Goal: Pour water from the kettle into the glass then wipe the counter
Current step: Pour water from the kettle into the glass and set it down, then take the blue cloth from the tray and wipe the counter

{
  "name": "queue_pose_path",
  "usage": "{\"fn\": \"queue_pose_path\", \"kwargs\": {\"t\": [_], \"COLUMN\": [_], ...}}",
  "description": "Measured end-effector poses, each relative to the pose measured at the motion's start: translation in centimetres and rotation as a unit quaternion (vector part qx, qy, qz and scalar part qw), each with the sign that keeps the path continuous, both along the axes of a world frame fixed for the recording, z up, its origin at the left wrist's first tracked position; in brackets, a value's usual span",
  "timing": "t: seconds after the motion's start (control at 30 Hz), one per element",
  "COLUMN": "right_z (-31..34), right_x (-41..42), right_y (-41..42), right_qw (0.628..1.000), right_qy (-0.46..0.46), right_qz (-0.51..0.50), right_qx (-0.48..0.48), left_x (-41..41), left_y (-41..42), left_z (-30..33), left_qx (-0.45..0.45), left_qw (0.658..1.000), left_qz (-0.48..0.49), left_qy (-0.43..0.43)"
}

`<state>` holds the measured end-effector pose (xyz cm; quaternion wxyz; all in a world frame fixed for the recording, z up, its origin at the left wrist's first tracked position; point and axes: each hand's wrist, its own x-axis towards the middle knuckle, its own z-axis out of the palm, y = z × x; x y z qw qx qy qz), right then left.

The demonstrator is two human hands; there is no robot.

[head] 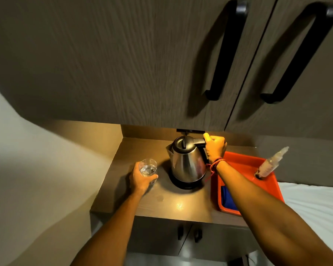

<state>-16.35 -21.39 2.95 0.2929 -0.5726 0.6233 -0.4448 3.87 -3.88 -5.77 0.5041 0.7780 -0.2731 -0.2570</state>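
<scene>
A steel kettle [186,162] with a black lid stands upright on its black base [185,184] at the back of the brown counter [161,206]. My right hand [215,147] is closed around the kettle's black handle. Left of the kettle, my left hand [140,179] grips a clear glass [148,167] that holds some water; the glass rests on or just above the counter. A blue cloth [228,198] lies in the orange tray, partly hidden by my right forearm.
An orange tray [244,162] sits at the counter's right, with a spray bottle [270,163] leaning in its far corner. Dark cabinet doors [142,64] with black handles hang overhead. A white bed [315,208] lies to the right, a wall to the left.
</scene>
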Motion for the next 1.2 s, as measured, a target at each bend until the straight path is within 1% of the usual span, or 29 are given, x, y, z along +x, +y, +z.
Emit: {"fn": "queue_pose_path", "kwargs": {"t": [0.1,0.2,0.37,0.57,0.63,0.73,0.87,1.0,1.07,1.13,1.17,1.2], "right_z": [-1.5,-2.0,-1.8,-1.9,-2.0,-2.2,-2.6,-2.6,-2.4,-2.5,-2.6,-3.0], "right_x": [-0.6,-0.5,0.2,-0.2,-0.7,-1.4,-2.6,-3.0,-3.4,-4.3,-4.9,-6.1], "right_y": [-0.5,-0.5,-0.2,0.0,-0.1,-0.1,0.1,0.4,0.8,1.2,1.5,1.7], "right_qw": [0.998,0.996,0.998,0.999,0.998,0.995,0.991,0.991,0.987,0.980,0.980,0.985], "right_qy": [-0.039,-0.068,-0.046,-0.036,-0.051,-0.080,-0.095,-0.106,-0.136,-0.182,-0.183,-0.155], "right_qz": [-0.015,-0.005,0.027,0.016,0.005,-0.025,-0.053,-0.020,0.002,0.012,0.009,0.002], "right_qx": [0.038,0.050,0.031,0.019,0.033,0.051,0.073,0.085,0.082,0.083,0.080,0.079], "left_x": [0.1,0.3,0.6,0.9,1.0,0.9,0.4,-1.3,-3.0,-5.2,-6.5,-8.1], "left_y": [-0.3,-0.6,-1.2,-1.2,-1.0,-0.9,-1.4,-2.3,-2.8,-3.4,-3.7,-4.0], "left_z": [-0.5,-0.6,-0.7,-0.4,-0.2,0.4,1.6,3.0,3.9,4.6,4.8,4.9], "left_qx": [0.000,0.001,0.015,0.036,0.045,0.053,0.035,-0.021,-0.063,-0.107,-0.130,-0.154], "left_qw": [1.000,1.000,1.000,0.998,0.997,0.988,0.969,0.947,0.930,0.898,0.876,0.855], "left_qz": [-0.005,-0.002,-0.008,-0.025,-0.025,-0.028,-0.051,-0.086,-0.115,-0.147,-0.167,-0.194], "left_qy": [-0.008,-0.011,-0.016,-0.036,-0.059,-0.144,-0.239,-0.310,-0.343,-0.401,-0.433,-0.456]}}
